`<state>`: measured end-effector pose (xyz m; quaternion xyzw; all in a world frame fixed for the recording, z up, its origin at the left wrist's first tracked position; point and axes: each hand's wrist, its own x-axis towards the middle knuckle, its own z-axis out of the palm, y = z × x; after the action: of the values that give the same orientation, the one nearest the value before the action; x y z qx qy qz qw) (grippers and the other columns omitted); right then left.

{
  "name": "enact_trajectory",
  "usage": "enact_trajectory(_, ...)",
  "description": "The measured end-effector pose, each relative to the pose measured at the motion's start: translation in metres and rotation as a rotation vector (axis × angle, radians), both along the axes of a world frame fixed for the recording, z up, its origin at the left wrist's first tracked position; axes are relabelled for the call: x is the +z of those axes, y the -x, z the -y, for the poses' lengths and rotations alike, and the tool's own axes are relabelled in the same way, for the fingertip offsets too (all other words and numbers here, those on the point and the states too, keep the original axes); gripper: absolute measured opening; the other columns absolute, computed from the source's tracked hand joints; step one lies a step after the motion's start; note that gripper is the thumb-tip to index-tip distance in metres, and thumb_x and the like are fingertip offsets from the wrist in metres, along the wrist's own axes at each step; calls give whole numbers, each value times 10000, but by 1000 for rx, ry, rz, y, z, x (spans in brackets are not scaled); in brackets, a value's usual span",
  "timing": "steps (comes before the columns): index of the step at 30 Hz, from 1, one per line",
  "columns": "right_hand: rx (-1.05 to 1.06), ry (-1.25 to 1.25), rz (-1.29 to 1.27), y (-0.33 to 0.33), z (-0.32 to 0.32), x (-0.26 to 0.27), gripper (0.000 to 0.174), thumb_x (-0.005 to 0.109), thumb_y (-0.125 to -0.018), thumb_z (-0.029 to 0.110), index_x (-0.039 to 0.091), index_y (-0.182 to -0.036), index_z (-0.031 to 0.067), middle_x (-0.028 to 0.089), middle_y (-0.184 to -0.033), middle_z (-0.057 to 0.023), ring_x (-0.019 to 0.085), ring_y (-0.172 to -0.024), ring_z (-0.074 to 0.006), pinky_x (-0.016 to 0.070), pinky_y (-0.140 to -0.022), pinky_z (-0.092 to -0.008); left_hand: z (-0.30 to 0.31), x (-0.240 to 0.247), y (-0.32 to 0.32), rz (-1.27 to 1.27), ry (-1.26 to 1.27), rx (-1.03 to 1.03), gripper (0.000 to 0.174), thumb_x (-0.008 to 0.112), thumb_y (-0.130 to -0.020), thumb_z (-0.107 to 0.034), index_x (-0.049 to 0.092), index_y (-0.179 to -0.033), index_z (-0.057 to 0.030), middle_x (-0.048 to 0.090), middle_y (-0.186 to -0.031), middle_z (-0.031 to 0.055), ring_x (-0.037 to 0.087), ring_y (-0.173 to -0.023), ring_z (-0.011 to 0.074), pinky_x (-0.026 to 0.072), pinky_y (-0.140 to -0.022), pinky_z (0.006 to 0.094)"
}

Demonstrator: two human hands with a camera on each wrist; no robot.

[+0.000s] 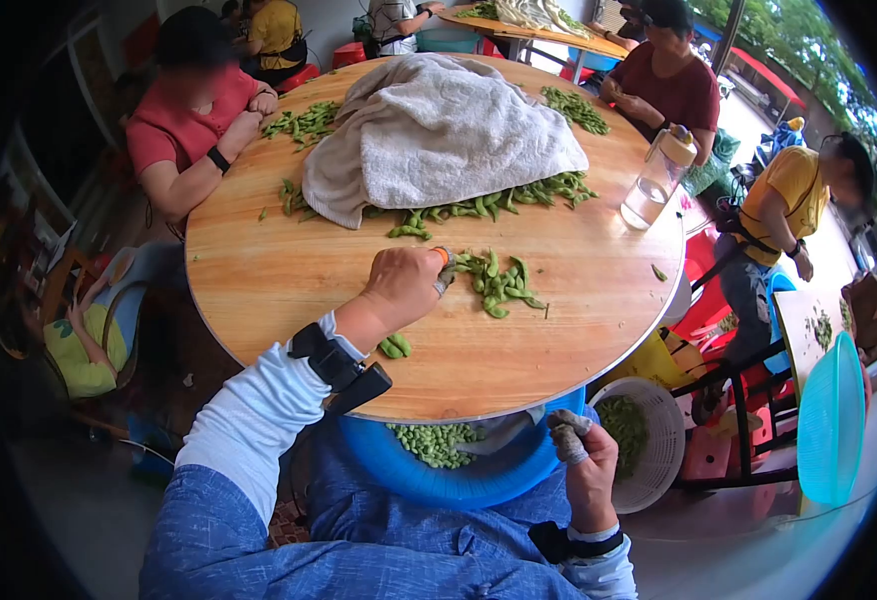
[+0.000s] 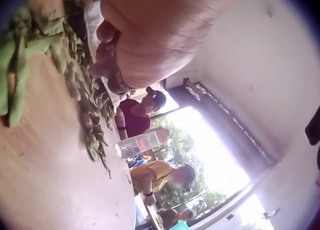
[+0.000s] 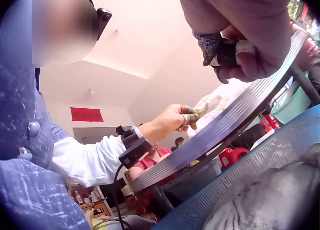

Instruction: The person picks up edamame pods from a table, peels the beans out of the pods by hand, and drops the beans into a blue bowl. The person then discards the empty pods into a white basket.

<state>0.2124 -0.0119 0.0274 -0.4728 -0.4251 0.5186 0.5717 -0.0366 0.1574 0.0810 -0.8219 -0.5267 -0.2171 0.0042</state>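
My left hand (image 1: pixel 399 287), its fingertips wrapped, reaches over the round table (image 1: pixel 289 290) beside a small pile of green pods (image 1: pixel 504 284). In the right wrist view a green pod (image 3: pixel 202 110) shows pinched at the tips of this left hand (image 3: pixel 172 121). Low at the right, my right hand (image 1: pixel 591 475) hangs beside the blue basin (image 1: pixel 439 490), off the table. Its wrapped fingers are curled, with nothing visible between them. Shelled beans (image 1: pixel 434 444) and a pale cloth lie in the basin. Two pods (image 1: pixel 395 346) lie near the table's front edge.
A grey towel (image 1: pixel 449 130) covers part of a larger pod heap. A water bottle (image 1: pixel 659 180) stands at the right. People sit around the table. Right of the basin is a white basket (image 1: pixel 664 440) with green contents; a turquoise basket (image 1: pixel 832 425) is farther right.
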Motion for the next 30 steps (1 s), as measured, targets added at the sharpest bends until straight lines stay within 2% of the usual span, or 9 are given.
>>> enact_trajectory(1,19,-7,1,5,-4,4,217,597,-786,121,598,-960,-8,594,-789,-8,441,-583,-30,326,-514,-159,4,4,2,16,40,32,109,608,-717,-111,589,-773,-20,604,-725,108,587,-638,253,448,-550,348)
enact_trajectory(7,118,-24,-95,22,-13,9,336,609,-783,161,544,-1061,-16,578,-828,-12,446,-626,-39,329,-536,-159,35,12,12,940,437,-74,101,653,-735,-35,580,-783,16,580,-682,-2,523,-627,55,442,-566,197)
enact_trajectory(8,160,12,-156,24,-13,12,363,606,-785,169,523,-1086,-16,570,-832,-18,447,-635,-44,332,-537,-161,54,20,4,929,586,-27,103,650,-733,-22,586,-807,11,589,-691,13,525,-626,60,444,-574,191)
enact_trajectory(11,281,100,-337,31,-17,29,417,589,-794,170,470,-1152,-10,561,-846,-29,449,-650,-50,339,-546,-165,99,24,-19,645,467,-178,148,690,-699,-80,610,-786,10,596,-687,36,545,-613,89,444,-569,227)
enact_trajectory(13,368,127,-459,34,-21,36,419,566,-806,141,446,-1181,0,572,-858,-27,449,-645,-42,343,-557,-166,112,6,-26,561,228,-355,145,691,-684,-72,615,-781,4,596,-698,70,557,-621,128,453,-578,249)
enact_trajectory(14,434,132,-498,33,-22,35,362,566,-809,122,486,-1138,-4,585,-888,-33,498,-692,-57,393,-600,-179,116,1,-27,546,252,-376,156,687,-683,-69,612,-800,1,598,-706,78,563,-632,138,454,-582,252)
enact_trajectory(18,427,91,-404,34,-19,29,256,563,-816,92,547,-1045,-23,596,-967,-60,561,-860,-117,451,-763,-247,126,8,-29,557,510,-366,219,658,-689,-54,590,-891,-1,603,-745,105,583,-673,178,456,-603,264)
enact_trajectory(25,447,-22,-217,33,-17,23,260,560,-819,67,533,-1055,-38,592,-980,-60,546,-879,-113,433,-787,-246,114,-8,-17,372,820,-502,253,603,-724,-88,555,-952,10,590,-799,155,582,-719,271,440,-645,306)
enact_trajectory(30,439,-36,-169,34,-16,25,260,547,-826,60,524,-1062,-47,592,-974,-60,546,-881,-117,430,-791,-243,127,-22,-23,427,640,-506,213,567,-673,-77,550,-862,18,555,-729,186,555,-689,331,427,-606,367)
